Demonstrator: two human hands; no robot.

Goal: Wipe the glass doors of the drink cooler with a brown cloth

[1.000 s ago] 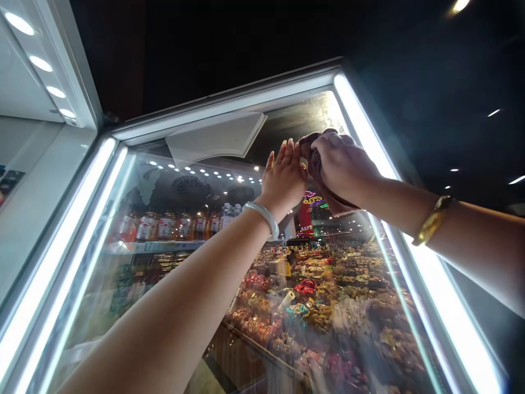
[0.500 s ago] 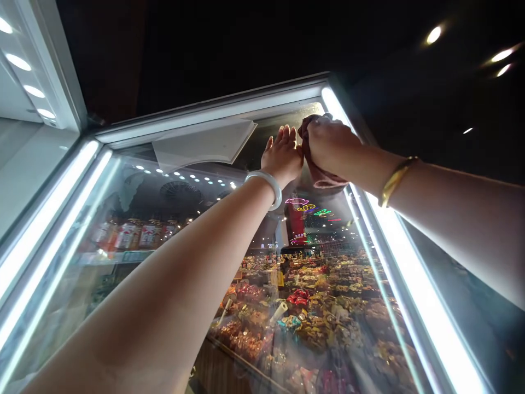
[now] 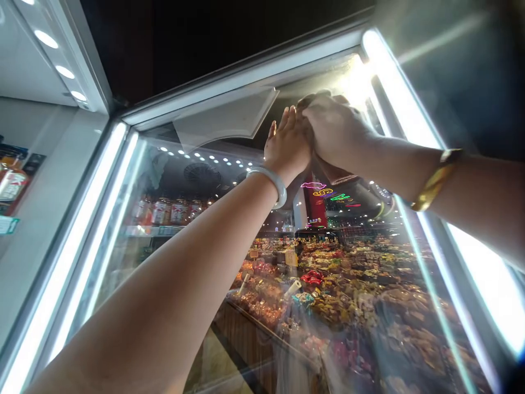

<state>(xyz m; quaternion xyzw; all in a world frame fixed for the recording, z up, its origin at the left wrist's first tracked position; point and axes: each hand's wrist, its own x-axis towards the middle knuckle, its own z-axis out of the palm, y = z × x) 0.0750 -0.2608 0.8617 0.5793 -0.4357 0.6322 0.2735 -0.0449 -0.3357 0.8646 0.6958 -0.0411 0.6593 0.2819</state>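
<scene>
A tall glass door (image 3: 353,328) with bright light strips along both sides stands in front of me. Flat against its upper part lies my left hand (image 3: 289,139), fingers stretched upward and a pale bangle on the wrist. Right beside it, my right hand (image 3: 340,128) is closed over a brown cloth (image 3: 335,171) and presses it to the glass. Part of the cloth hangs below the palm; the rest is hidden by the fingers. A gold bangle circles the right wrist.
Bottles (image 3: 168,210) show on a shelf behind the glass at left, and another bottle (image 3: 12,183) stands at the far left. A pale panel (image 3: 225,117) is near the door's top. Reflections of lights and colourful heaped goods cover the glass.
The view has shifted, bringing the far-left bottle in. My right hand and cloth have moved left across the glass, away from the right light strip. My left hand stays flat.
</scene>
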